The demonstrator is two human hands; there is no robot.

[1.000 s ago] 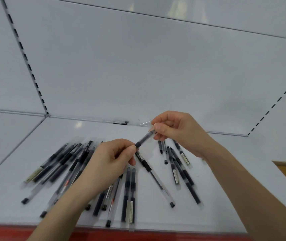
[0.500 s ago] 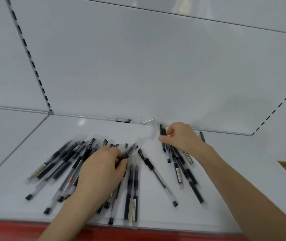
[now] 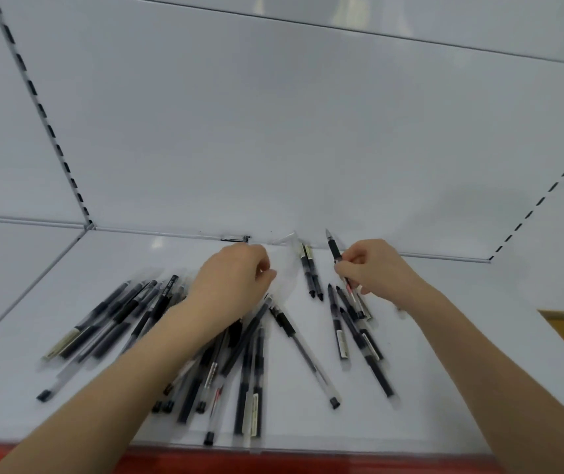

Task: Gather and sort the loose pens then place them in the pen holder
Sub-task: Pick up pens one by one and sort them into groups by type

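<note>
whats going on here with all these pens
A person is sorting loose pens scattered on a white shelf. The right hand pinches one black pen, tip pointing up and away. The left hand is curled over the big pile; whether it holds anything is unclear. No pen holder is in view.

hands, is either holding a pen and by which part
The right hand pinches a black uncapped pen just below its dark grip, tip up. The left hand is curled over the loose black pens; a hold cannot be told.
</note>
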